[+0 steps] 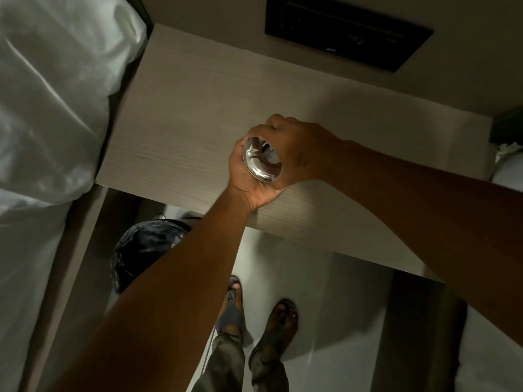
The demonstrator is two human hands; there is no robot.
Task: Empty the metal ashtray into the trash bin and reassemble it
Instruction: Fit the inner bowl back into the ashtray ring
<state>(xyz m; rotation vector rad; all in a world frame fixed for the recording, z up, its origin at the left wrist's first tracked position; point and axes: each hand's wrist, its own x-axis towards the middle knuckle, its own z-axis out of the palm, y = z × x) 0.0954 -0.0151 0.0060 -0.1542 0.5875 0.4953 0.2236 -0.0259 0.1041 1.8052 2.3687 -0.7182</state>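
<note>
At frame centre, over the shelf (198, 114), both hands wrap the ashtray (259, 162): the left hand (249, 179) cups it from below, the right hand (294, 148) clasps its top. Polished metal looks light, rigid and slippery; gripping the rim seems safest. The bin (141, 250) sits lower left.

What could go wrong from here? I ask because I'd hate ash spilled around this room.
Both hands, the left hand and the right hand, hold the shiny ashtray above the wooden table, near its front edge. A slip on the smooth metal could drop it onto the floor. The bin stands low and off to the left beside the bed, so tipping early could scatter ash there.
</note>
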